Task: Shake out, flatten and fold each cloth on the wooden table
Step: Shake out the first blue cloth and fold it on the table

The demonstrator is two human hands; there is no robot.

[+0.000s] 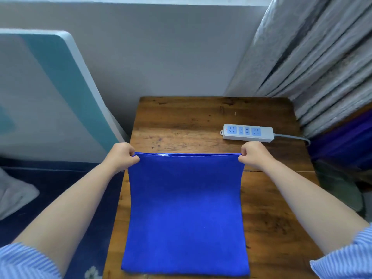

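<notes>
A bright blue cloth point(185, 210) is stretched over the near half of the wooden table point(181, 121). Its near edge lies by the table's front edge, and its far edge is lifted and pulled taut. My left hand point(120, 155) pinches the far left corner. My right hand point(254, 155) pinches the far right corner. The far edge shows two layers, with a bit of white label between them. Both forearms reach in from the bottom corners, with striped sleeves rolled up.
A white power strip point(248, 132) lies on the table just beyond my right hand, its grey cable running off to the right. Grey curtains point(314, 57) hang at the right. A teal and white panel point(60, 87) leans against the wall at the left.
</notes>
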